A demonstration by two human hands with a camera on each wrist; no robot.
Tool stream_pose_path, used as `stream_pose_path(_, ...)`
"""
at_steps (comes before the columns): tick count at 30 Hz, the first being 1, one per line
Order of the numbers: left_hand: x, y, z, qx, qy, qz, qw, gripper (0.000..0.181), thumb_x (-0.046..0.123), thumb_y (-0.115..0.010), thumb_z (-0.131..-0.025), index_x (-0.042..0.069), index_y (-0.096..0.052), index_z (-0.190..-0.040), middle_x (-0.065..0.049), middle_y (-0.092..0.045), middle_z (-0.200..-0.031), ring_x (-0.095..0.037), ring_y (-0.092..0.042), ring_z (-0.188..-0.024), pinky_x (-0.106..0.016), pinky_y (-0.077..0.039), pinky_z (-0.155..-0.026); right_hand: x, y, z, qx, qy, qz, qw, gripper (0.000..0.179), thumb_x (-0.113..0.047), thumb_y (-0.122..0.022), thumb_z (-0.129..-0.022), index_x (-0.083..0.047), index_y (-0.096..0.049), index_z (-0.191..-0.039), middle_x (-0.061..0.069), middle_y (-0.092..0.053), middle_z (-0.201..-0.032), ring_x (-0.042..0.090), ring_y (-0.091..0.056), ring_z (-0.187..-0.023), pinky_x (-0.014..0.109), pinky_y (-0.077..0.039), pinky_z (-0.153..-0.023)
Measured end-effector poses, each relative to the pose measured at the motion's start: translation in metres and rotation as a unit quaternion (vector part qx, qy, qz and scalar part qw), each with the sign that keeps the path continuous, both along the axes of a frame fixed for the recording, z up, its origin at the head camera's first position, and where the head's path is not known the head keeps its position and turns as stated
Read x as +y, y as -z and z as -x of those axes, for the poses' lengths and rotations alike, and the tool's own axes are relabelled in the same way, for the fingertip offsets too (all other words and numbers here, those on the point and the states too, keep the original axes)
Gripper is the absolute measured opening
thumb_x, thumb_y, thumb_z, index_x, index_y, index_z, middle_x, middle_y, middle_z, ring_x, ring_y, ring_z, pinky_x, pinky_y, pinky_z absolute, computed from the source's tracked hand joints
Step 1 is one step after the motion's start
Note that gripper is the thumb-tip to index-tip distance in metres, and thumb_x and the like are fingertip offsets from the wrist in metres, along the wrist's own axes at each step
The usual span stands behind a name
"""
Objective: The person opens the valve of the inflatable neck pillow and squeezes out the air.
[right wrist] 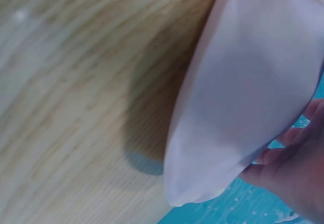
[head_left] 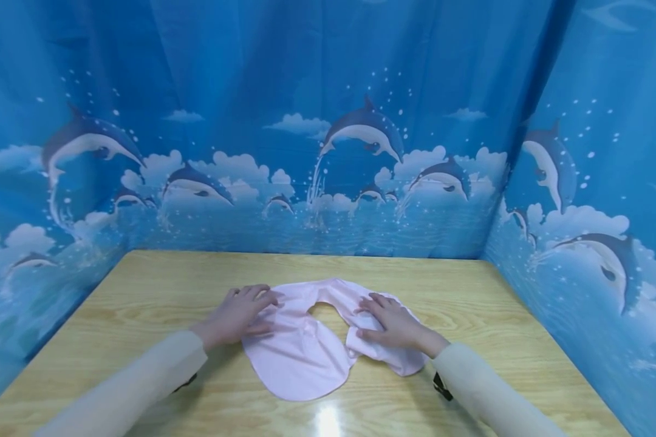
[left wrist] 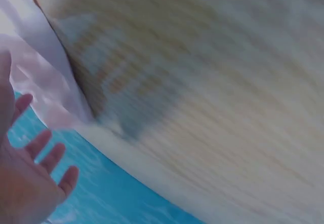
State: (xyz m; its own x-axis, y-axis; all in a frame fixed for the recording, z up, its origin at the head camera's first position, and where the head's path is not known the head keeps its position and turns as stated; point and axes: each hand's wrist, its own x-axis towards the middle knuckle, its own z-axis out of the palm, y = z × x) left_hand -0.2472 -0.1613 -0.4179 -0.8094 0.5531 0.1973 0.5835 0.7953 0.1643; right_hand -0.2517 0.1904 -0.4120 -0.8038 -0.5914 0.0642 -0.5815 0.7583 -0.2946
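A pale pink cloth bib (head_left: 306, 361) with a curved neck opening lies on the wooden table (head_left: 197, 273). Its left part is spread fairly flat, while the right end looks bunched and partly folded over. My left hand (head_left: 243, 315) is at the bib's upper left edge, fingers loosely bent and apart. In the left wrist view those fingers (left wrist: 53, 158) are spread beside the cloth, gripping nothing. Over the right end lies my right hand (head_left: 393, 328), its fingers spread. The right wrist view has the cloth (right wrist: 243, 92) partly raised off the table, with fingertips along its far edge.
A blue curtain (head_left: 224, 121) printed with dolphins and clouds hangs behind the table and along its right and left sides. A dark strap (head_left: 441, 387) shows under the right sleeve. Light glares off the tabletop near the front.
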Motion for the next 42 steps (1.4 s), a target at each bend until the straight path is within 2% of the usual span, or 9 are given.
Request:
stream_pose_path(3,0.011,-0.001,-0.006,0.011,-0.030,-0.002,0.9995,0.045,0.045,-0.064,-0.080,0.021,-0.056,-0.117,-0.008,-0.050,-0.127,-0.030,-0.047,-0.116,-0.056,-0.035,-0.092,0.000,0.001,0.000,0.015,0.000,0.002,0.9999,0.048,-0.043,-0.056,-0.086,-0.013,-0.055,-0.123,0.026,-0.038,-0.138,0.049,-0.036,-0.123,0.061,-0.028,-0.098)
stream_pose_path(6,0.019,0.002,-0.011,-0.004,-0.057,0.006,0.9984,0.052,0.051,-0.063,-0.079,0.020,-0.056,-0.119,-0.006,-0.052,-0.124,-0.029,-0.051,-0.110,-0.054,-0.037,-0.090,0.001,0.002,0.001,0.019,0.000,0.004,0.9998,0.048,-0.044,-0.056,-0.086,-0.014,-0.055,-0.123,0.025,-0.040,-0.137,0.047,-0.037,-0.123,0.060,-0.028,-0.099)
stream_pose_path(10,0.024,0.007,-0.015,-0.027,-0.072,0.015,0.9969,0.070,0.061,-0.060,-0.075,0.015,-0.049,-0.127,-0.010,-0.050,-0.126,-0.034,-0.052,-0.107,-0.056,-0.037,-0.088,0.001,0.005,0.002,0.022,-0.006,0.002,0.9997,0.048,-0.043,-0.056,-0.086,-0.015,-0.054,-0.124,0.023,-0.043,-0.135,0.045,-0.038,-0.124,0.059,-0.028,-0.100)
stream_pose_path(12,0.024,0.010,-0.016,-0.036,-0.074,0.017,0.9965,0.078,0.064,-0.058,-0.074,0.013,-0.045,-0.131,-0.014,-0.048,-0.130,-0.037,-0.050,-0.112,-0.058,-0.035,-0.091,0.001,0.006,0.002,0.023,-0.010,0.000,0.9997,0.047,-0.043,-0.056,-0.086,-0.015,-0.053,-0.124,0.022,-0.044,-0.135,0.045,-0.038,-0.123,0.059,-0.028,-0.100)
stream_pose_path(17,0.022,0.017,-0.017,-0.034,-0.067,0.013,0.9971,0.084,0.065,-0.060,-0.072,0.012,-0.041,-0.134,-0.017,-0.044,-0.133,-0.041,-0.045,-0.117,-0.060,-0.032,-0.093,-0.001,0.007,0.002,0.012,-0.006,-0.005,0.9999,0.048,-0.043,-0.056,-0.086,-0.015,-0.051,-0.125,0.023,-0.042,-0.135,0.047,-0.037,-0.123,0.061,-0.027,-0.099)
stream_pose_path(23,0.013,0.021,-0.009,-0.049,-0.052,0.006,0.9975,0.084,0.064,-0.062,-0.072,0.017,-0.038,-0.137,-0.014,-0.040,-0.139,-0.040,-0.039,-0.123,-0.063,-0.028,-0.096,-0.001,0.007,0.001,0.005,0.008,-0.022,0.9997,0.050,-0.045,-0.056,-0.085,-0.019,-0.049,-0.127,0.022,-0.041,-0.137,0.047,-0.036,-0.124,0.060,-0.027,-0.100)
stream_pose_path(34,-0.013,0.016,0.003,-0.064,0.026,0.024,0.9973,0.088,0.065,-0.060,-0.071,0.013,-0.037,-0.139,-0.011,-0.036,-0.143,-0.035,-0.033,-0.131,-0.065,-0.023,-0.097,0.004,0.007,0.000,0.002,0.013,-0.020,0.9997,0.051,-0.048,-0.057,-0.083,-0.022,-0.049,-0.127,0.017,-0.042,-0.137,0.046,-0.035,-0.125,0.062,-0.030,-0.097)
stream_pose_path(39,-0.019,0.015,0.009,-0.072,0.043,0.032,0.9959,0.089,0.068,-0.060,-0.069,0.014,-0.038,-0.138,-0.008,-0.037,-0.143,-0.033,-0.032,-0.132,-0.065,-0.021,-0.099,0.004,0.004,-0.002,-0.020,0.012,-0.015,0.9996,0.056,-0.050,-0.059,-0.082,-0.020,-0.048,-0.128,0.020,-0.039,-0.138,0.049,-0.033,-0.124,0.065,-0.029,-0.095)
stream_pose_path(42,-0.022,0.013,0.011,-0.077,0.041,0.041,0.9954,0.089,0.067,-0.061,-0.069,0.015,-0.039,-0.137,-0.008,-0.038,-0.142,-0.033,-0.033,-0.132,-0.064,-0.019,-0.100,0.002,0.002,-0.003,-0.034,0.015,-0.013,0.9992,0.056,-0.052,-0.056,-0.083,-0.020,-0.048,-0.129,0.020,-0.038,-0.139,0.049,-0.033,-0.124,0.065,-0.030,-0.094)
